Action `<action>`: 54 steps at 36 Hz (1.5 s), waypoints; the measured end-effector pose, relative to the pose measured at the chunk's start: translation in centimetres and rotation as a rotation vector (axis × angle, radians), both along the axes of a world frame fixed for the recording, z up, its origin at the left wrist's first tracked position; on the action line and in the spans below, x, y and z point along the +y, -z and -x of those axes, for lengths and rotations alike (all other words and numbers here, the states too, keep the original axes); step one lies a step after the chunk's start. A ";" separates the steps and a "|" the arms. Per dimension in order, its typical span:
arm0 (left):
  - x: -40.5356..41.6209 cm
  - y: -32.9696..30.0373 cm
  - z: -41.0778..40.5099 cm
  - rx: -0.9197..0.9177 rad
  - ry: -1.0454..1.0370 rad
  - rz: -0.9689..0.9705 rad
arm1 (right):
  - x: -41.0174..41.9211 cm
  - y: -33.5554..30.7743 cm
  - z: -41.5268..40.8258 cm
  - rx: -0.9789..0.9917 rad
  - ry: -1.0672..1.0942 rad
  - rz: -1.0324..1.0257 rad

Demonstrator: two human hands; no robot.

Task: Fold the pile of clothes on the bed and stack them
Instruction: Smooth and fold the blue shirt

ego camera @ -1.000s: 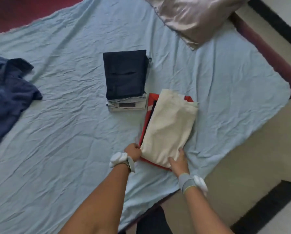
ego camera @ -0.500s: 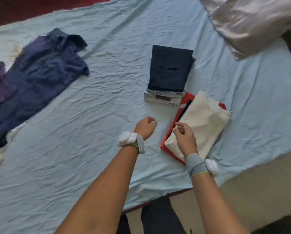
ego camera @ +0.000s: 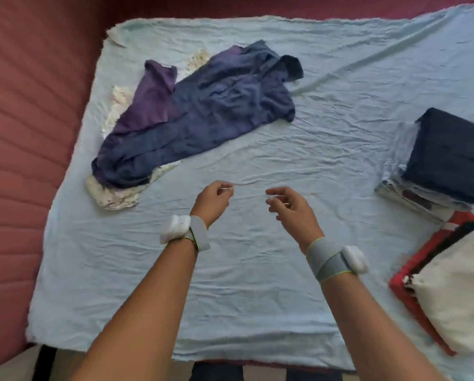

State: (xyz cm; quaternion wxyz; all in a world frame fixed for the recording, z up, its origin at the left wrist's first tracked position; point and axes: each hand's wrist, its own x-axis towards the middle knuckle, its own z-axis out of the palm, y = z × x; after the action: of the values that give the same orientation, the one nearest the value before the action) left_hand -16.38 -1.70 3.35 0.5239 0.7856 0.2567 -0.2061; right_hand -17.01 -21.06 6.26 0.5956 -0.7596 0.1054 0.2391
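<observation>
Both hands hover over the middle of the frame, above the wrinkled light blue sheet (ego camera: 257,270) that covers the bed, and neither one touches any garment. The left hand (ego camera: 212,200) sits just left of centre with its fingers loosely curled inward, holding nothing. The right hand (ego camera: 289,206) sits just right of centre, apart from the left, its fingers relaxed and slightly spread, also empty. Each wrist carries a grey band with a white device on it: the left wristband (ego camera: 183,232) and the right wristband (ego camera: 340,261). In the upper left part of the frame lies the unfolded pile of clothes (ego camera: 191,119): a crumpled blue garment (ego camera: 224,111) lies on top, a purple garment (ego camera: 150,100) shows at its left edge, and a pale patterned cloth (ego camera: 115,193) sticks out from under them at the lower left. At the right edge of the frame, well apart from the pile, stand two folded stacks. The upper stack has a dark navy folded garment (ego camera: 455,158) on top of lighter grey-blue folded pieces (ego camera: 403,185). Just below it, in the lower right, a cream folded garment (ego camera: 455,295) rests on a red folded garment (ego camera: 411,273), with a dark layer showing between them. A dark red mattress (ego camera: 24,133) fills the left side beyond the sheet.
</observation>
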 end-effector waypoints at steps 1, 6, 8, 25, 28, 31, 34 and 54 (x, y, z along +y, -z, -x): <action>2.3 0.2 0.0 -0.002 -0.011 -0.001 | 2.3 0.4 -0.3 0.007 -0.025 0.008; 11.2 1.9 -0.3 0.008 -0.050 -0.017 | 11.4 2.6 -1.9 -0.002 -0.131 0.050; 15.2 3.0 -0.5 0.010 -0.091 -0.020 | 15.7 4.2 -3.2 -0.014 -0.191 0.089; 29.2 12.0 -1.5 -0.004 -0.358 -0.093 | 37.6 17.1 -9.9 -0.375 -1.079 0.681; 29.6 12.7 -1.0 0.009 -0.394 -0.061 | 39.0 17.9 -10.0 -0.376 -1.257 0.790; 29.7 11.9 -0.2 0.015 -0.373 -0.070 | 39.8 16.8 -10.3 -0.333 -1.182 0.726; 29.3 10.4 1.3 -0.007 -0.360 -0.063 | 39.5 13.1 -10.0 -0.286 -0.727 0.537; 17.6 -12.3 4.2 -0.431 -0.321 -0.195 | 24.6 -8.4 0.8 -0.479 -0.188 -0.101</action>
State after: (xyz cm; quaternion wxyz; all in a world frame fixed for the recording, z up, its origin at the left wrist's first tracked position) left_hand -20.59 15.86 15.66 0.5143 0.8073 0.2791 0.0766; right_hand -17.77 3.57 14.67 0.6158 -0.7704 -0.1215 0.1116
